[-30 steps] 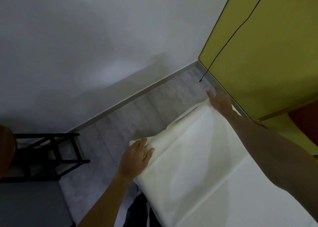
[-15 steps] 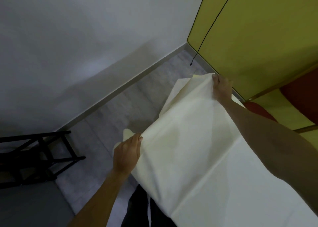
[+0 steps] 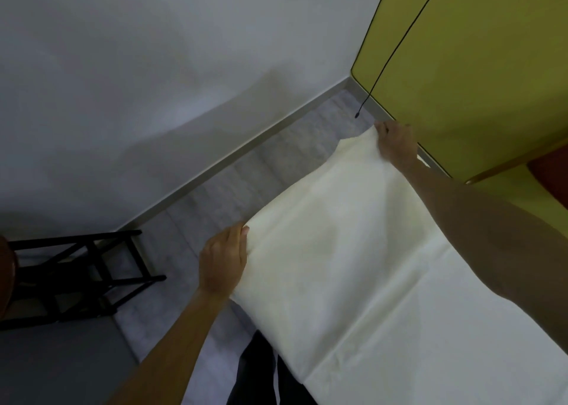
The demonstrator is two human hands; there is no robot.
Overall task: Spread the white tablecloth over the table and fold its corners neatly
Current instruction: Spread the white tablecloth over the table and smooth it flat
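White tablecloth (image 3: 338, 266), one; left hand (image 3: 222, 260), right hand (image 3: 396, 143) gripping.

Left hand (image 3: 221, 260), right hand (image 3: 396, 143): fingers (image 3: 238, 235) curled.

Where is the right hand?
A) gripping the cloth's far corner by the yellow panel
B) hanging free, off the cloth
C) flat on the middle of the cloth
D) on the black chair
A: the right hand grips the far corner of the cloth, right beside the yellow panel, while the left hand holds the nearer corner.
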